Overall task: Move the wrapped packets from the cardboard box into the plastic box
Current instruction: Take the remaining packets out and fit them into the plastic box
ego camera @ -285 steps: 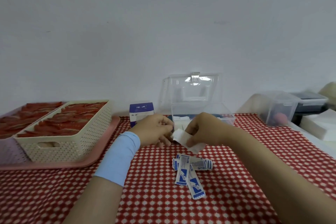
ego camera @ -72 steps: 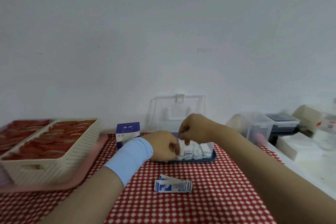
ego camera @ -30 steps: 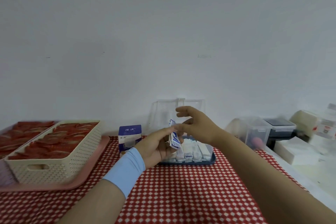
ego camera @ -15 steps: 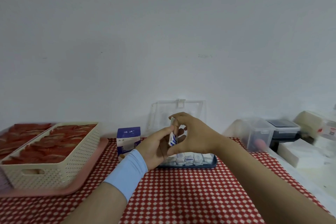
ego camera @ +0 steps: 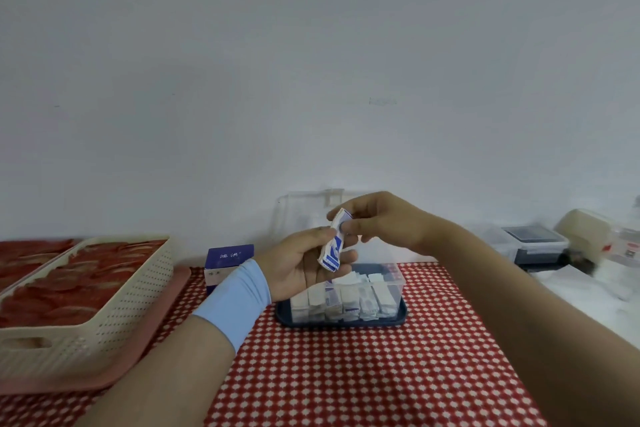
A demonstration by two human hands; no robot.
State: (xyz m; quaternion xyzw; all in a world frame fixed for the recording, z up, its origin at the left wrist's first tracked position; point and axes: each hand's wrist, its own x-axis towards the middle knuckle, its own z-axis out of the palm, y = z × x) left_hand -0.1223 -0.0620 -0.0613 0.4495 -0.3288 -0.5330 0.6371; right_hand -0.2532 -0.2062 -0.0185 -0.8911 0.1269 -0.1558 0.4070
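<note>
We hold a thin stack of packets [ego camera: 333, 246] just above the plastic box [ego camera: 400, 282] — left hand [ego camera: 298, 263] curled round its lower end, right hand [ego camera: 381, 222] pinching the top. Light, floppy, probably slick — we'd squeeze the flat faces so none fans out.

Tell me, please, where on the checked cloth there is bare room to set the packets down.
Bare checked cloth lies in front of the plastic box, right of the pink tray. Crowded: the basket sits on that tray, and containers line the right edge.
</note>
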